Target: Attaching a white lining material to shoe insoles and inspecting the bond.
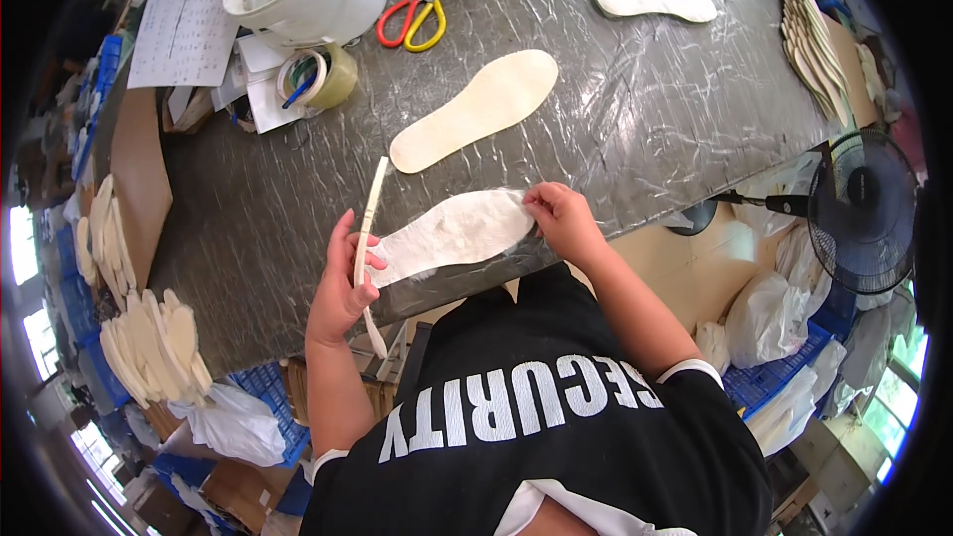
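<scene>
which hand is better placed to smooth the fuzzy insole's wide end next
Probably the right hand: it touches that end of the fuzzy insole, while the left hand holds an edge-on insole near the narrow end.

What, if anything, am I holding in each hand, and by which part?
Your left hand holds a thin cream piece, seen edge-on, around its middle. Your right hand appears to pinch the white insole at its wide end's edge.

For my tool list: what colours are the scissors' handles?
One red handle and one yellow handle, best seen in the head view.
</scene>
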A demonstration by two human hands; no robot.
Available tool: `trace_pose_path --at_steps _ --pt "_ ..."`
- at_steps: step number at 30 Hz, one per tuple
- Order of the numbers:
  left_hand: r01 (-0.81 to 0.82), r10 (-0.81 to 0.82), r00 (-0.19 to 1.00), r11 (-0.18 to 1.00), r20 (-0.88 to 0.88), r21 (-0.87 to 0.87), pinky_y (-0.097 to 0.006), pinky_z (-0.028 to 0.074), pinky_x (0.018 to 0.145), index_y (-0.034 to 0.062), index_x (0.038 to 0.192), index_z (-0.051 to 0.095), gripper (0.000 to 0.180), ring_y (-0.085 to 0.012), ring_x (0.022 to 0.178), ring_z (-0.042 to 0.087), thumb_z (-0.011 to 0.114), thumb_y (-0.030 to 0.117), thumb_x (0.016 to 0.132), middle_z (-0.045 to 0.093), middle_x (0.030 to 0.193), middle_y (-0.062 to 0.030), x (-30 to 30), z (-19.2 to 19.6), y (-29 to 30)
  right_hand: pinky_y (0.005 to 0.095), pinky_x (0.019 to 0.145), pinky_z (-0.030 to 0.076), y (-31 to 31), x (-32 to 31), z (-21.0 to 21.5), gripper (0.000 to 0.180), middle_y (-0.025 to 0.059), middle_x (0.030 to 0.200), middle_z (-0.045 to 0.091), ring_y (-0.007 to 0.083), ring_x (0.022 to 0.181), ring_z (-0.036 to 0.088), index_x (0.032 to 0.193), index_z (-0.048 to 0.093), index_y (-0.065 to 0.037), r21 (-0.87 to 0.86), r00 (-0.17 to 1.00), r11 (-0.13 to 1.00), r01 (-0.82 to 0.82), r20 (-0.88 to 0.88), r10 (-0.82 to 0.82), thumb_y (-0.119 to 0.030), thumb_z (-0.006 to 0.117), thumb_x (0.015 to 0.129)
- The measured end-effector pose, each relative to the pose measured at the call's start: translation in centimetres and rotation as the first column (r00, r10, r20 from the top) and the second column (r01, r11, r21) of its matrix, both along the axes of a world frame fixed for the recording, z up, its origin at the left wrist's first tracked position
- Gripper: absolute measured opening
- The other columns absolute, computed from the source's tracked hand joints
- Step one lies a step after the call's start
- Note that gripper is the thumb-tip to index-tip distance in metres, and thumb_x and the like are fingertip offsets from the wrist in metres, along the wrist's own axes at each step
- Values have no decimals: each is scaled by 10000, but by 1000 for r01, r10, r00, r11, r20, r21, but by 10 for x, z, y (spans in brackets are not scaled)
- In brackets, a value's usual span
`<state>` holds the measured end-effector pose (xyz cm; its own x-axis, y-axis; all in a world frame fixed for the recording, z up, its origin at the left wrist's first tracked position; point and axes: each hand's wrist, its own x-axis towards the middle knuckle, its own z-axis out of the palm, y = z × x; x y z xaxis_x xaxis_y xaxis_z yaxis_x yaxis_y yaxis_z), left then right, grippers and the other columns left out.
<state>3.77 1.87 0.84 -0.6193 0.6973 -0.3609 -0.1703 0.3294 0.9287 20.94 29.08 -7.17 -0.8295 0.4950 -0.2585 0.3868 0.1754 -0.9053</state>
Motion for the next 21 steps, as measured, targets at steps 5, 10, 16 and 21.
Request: trace_pose_path --at_steps 5,10,16,21 --pt "110 -111 994 990 1 -90 -275 439 804 18 1469 207 1304 -129 849 484 728 775 544 472 1151 -55 0 11 8 309 566 482 1 2 14 147 123 772 610 189 547 582 1019 585 22 -85 995 992 90 52 -86 -69 569 905" --pt "269 -376 907 863 -189 -427 -382 480 826 30 1219 361 1034 -293 992 576 834 621 515 506 1170 -118 28 26 26 268 566 501 -5 24 26 231 81 803 619 143 617 612 1167 509 7 -494 994 862 113 59 -96 -125 493 978" --pt "383 -700 598 677 -390 -628 -436 499 796 38 1115 468 833 -367 989 584 868 465 523 485 1190 -145 50 42 50 252 641 529 -35 33 27 315 80 917 654 138 737 648 1227 494 23 -794 999 607 40 10 -53 -119 558 954" --pt "342 -679 527 720 -512 -604 -426 485 870 43 1082 536 624 -369 1062 560 826 215 557 519 1187 -158 34 43 44 250 645 532 -34 34 37 379 87 907 672 124 741 652 1306 460 5 -668 987 727 157 77 -142 -68 546 944"
